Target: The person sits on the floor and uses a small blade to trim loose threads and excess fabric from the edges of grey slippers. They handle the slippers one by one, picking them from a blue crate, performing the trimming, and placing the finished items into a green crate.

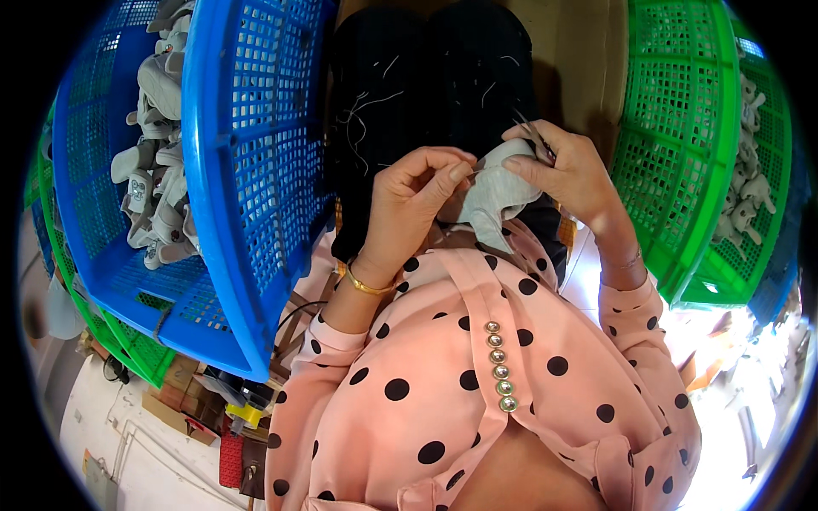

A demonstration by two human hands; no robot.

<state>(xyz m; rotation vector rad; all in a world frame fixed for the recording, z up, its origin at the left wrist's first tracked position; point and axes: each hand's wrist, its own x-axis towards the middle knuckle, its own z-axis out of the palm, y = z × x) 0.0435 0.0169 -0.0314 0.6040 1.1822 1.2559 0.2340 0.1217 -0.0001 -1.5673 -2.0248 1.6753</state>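
A pale grey-white fabric piece, shaped like a small shoe upper, is held between my hands above my lap. My left hand is closed in a pinch at its left side, on what looks like a pale thread. Thumb and fingers of my right hand grip the upper's top right edge. The same hand also holds a slim pair of scissors, thin metal points facing up and left; the handle is mostly hidden in the palm. Several loose pale threads lie on my dark trousers.
A blue plastic basket on the left contains several similar grey-white pieces. Green baskets stand on the right, with more pale pieces in the farther one. Brown cardboard lies beyond my knees. Boxes sit at the lower left.
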